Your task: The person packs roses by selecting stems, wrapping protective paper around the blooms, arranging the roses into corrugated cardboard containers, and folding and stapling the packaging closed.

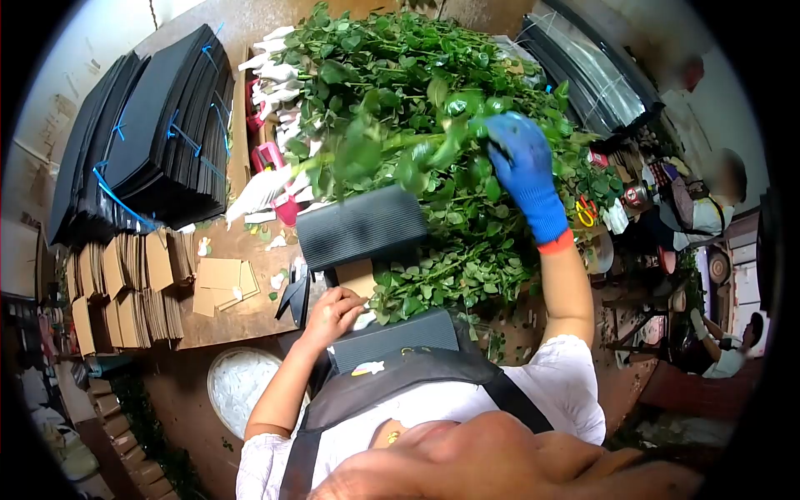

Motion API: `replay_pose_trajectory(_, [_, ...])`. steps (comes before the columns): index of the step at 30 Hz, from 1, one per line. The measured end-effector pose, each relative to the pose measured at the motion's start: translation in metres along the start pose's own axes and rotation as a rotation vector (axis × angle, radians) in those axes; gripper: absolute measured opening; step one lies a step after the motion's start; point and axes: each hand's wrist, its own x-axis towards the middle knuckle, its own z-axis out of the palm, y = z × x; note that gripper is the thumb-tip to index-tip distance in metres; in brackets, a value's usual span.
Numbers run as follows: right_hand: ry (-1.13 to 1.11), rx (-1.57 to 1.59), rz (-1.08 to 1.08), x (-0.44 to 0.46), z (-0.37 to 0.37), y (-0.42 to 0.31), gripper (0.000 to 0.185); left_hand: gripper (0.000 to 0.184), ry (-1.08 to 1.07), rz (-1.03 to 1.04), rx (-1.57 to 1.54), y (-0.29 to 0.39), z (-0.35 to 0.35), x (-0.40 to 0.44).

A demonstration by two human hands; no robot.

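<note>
Between the clenched fingers of the blue-gloved right hand (523, 158) is a leafy stem (392, 142), blurred, reaching leftward from the glove to a white-wrapped flower head (260, 193). Beneath and beyond these fingers spreads a pile of leafy stems (392, 71), more white-wrapped heads along its left edge. Just right of the gloved wrist lie scissors (586, 212) with yellow and red handles.

The bare left hand (335, 317) has its fingers bent beside a small brown card (357, 277); whether they grip anything, I cannot tell. Directly above them a black corrugated sheet (362, 227) lies tilted, and just right of them is a leafy clump (442, 283). Below these same fingers, against the apron (400, 379), sits a grey corrugated piece (400, 340). Just left of them a black tool (292, 302) rests on the table (260, 323), with loose flat cards (223, 287) farther left, then stacked folded cardboard (125, 292). Down and left of the hand stands a round tub (212, 392) with whitish contents.

Well away from both sets of fingers, strapped black panels (158, 117) stand at the upper left, and another person (708, 212) is at the far right.
</note>
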Motion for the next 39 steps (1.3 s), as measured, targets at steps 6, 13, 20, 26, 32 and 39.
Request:
replay_pose_trajectory(6, [-0.679, 0.169, -0.006, -0.075, -0.028, -0.036, 0.028, 0.046, -0.046, -0.486, -0.281, 0.013, -0.002, -0.002])
replay_pose_trajectory(13, [-0.995, -0.142, -0.050, -0.155, 0.022, -0.025, 0.025, 0.072, 0.205, -0.327, -0.434, -0.010, 0.019, -0.014])
replay_pose_trajectory(20, [-1.109, -0.061, 0.127, -0.160, 0.017, -0.031, 0.035, 0.047, 0.080, -0.097, -0.107, -0.003, 0.008, -0.004])
replay_pose_trajectory(26, [-1.534, 0.039, 0.519, -0.143, 0.009, -0.039, 0.038, 0.047, 0.022, -0.118, -0.122, 0.002, 0.005, -0.002])
replay_pose_trajectory(32, [-1.155, -0.114, 0.296, -0.166, 0.016, -0.039, 0.039, 0.046, 0.013, -0.175, -0.157, 0.009, 0.000, 0.001])
replay_pose_trajectory(39, [-1.355, 0.116, 0.402, -0.207, 0.042, -0.026, 0.044, 0.046, -0.005, -0.157, -0.136, 0.006, 0.001, 0.000])
